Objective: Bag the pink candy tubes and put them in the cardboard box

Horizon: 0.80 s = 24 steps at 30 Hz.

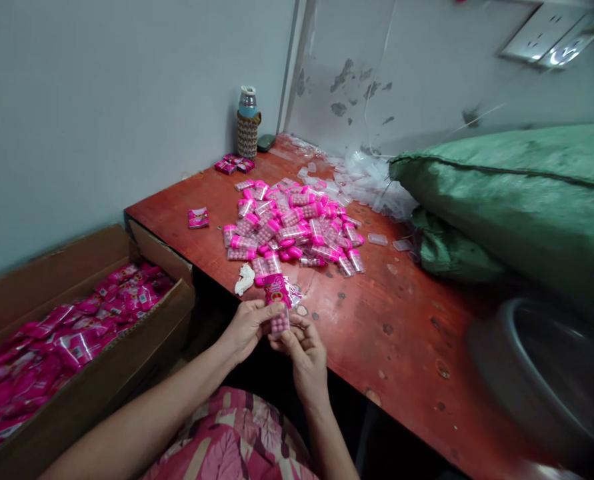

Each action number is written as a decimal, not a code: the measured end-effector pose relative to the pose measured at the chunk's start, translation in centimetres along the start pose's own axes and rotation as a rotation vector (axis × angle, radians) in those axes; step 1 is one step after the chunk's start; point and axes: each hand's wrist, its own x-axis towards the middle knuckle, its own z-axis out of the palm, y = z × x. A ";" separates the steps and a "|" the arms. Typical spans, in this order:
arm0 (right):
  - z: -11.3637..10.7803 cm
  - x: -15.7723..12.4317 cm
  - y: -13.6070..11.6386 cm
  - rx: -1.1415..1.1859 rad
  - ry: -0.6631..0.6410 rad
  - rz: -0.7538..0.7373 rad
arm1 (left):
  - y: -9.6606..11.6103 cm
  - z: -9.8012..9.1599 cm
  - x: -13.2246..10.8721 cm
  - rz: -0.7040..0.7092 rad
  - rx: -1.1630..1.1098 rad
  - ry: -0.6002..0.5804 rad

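Observation:
Over the table's front edge, a small clear box of pink beads (279, 325) is held upright between my two hands, a printed pink sleeve (277, 291) around its upper part. My left hand (251, 327) grips its left side, thumb pressed on the front. At the lower right, my right hand (301, 350) pinches it between thumb and fingers. Just beyond lies a heap of similar bead boxes with bright pink caps (291, 223). Beside my left hand is a crumpled white scrap (245, 279).
A cardboard box (164, 320) of pink packets (87, 320) stands left of the red table (347, 320). Behind are a bottle in a woven cover (247, 127) and clear plastic pieces (367, 177). A green sack (517, 193) and grey basin (507, 360) occupy the right.

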 end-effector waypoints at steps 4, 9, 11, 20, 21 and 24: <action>0.7 0.6 -0.2 0.011 0.026 0.006 | -0.3 0.0 -1.5 0.000 -0.023 -0.049; 1.1 1.3 -0.7 -0.048 0.009 0.022 | 2.5 -2.9 -2.9 0.358 -0.180 0.170; 0.6 1.4 -0.5 -0.080 0.026 0.016 | 3.7 -4.5 -2.8 0.548 -0.167 0.295; -0.9 1.3 0.0 -0.178 0.050 -0.004 | 0.3 -2.5 2.0 0.957 1.502 0.166; -1.0 1.2 -0.1 -0.189 0.058 -0.006 | 0.0 -2.2 2.5 0.980 1.598 0.184; -1.2 1.3 -0.6 -0.215 0.089 -0.010 | -0.6 -2.2 3.4 1.013 1.710 0.212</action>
